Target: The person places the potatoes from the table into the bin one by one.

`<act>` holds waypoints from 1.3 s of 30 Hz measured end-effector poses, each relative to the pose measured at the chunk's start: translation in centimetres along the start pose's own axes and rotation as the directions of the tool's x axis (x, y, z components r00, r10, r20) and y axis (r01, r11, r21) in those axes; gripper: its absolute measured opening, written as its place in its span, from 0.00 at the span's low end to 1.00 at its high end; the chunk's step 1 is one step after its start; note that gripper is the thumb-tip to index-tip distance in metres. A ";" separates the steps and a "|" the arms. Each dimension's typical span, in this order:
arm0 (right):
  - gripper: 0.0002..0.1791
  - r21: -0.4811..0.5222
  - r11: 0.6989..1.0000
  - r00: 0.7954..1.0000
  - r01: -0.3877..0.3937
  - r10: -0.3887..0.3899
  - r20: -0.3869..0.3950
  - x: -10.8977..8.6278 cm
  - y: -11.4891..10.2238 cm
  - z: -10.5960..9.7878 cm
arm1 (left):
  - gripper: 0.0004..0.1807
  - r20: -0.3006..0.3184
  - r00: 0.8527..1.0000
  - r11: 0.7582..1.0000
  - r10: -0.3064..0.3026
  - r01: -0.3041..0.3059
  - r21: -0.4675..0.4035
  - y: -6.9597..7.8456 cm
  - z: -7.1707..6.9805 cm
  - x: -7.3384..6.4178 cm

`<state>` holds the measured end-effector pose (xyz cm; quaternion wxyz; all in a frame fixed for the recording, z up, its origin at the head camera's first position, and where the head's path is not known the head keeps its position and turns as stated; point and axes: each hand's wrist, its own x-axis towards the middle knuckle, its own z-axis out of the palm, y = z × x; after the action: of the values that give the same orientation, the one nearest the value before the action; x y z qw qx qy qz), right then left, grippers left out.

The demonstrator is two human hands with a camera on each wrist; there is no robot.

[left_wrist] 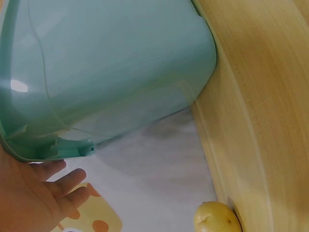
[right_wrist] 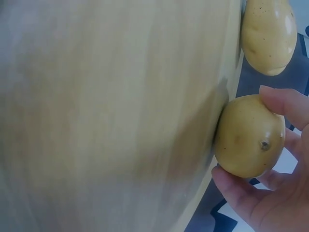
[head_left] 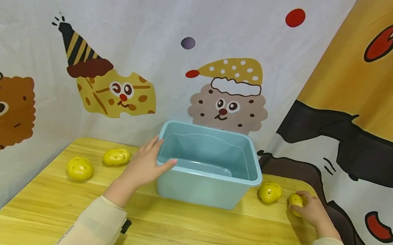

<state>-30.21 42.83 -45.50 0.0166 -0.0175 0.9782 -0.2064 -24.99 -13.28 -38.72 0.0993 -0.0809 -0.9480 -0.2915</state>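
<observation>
A light blue plastic bin [head_left: 197,189] stands on the table in the head view. My left hand [head_left: 144,165] rests at its front left corner, thumb extended by the rim. In the left wrist view the fingers [left_wrist: 70,181] of that hand are spread and fairly straight, just outside the bin's rim. Right of the bin, my right hand [head_left: 313,210] grips a yellow potato [right_wrist: 248,137], thumb and fingers on opposite sides. The potato sits at the tabletop in the right wrist view. Another potato [head_left: 269,192] lies between that hand and the bin.
Two more potatoes, a round one [head_left: 80,168] and a longer one [head_left: 116,156], lie left of the bin. The wooden table [head_left: 178,235] reaches back to a printed curtain [head_left: 141,11] behind the bin.
</observation>
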 end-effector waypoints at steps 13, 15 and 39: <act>0.36 -0.037 0.999 1.000 0.015 -0.015 -0.004 -0.3 -0.1 0.1 | 0.55 0.005 1.000 1.000 -0.002 0.002 0.006 -0.2 0.0 0.0; 0.36 -0.033 0.999 1.000 0.017 -0.018 -0.004 -0.4 -0.1 0.1 | 0.55 0.005 1.000 1.000 -0.001 0.001 0.008 -0.2 0.1 0.0; 0.36 0.037 0.996 0.996 0.085 -0.083 -0.037 -2.3 -1.0 -0.2 | 0.53 -0.005 1.000 1.000 0.009 -0.009 -0.005 -0.1 0.0 -0.1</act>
<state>-27.86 42.08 -44.82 -0.0091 -0.0546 0.9725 -0.2261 -24.94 -13.42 -38.81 0.1027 -0.0847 -0.9467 -0.2934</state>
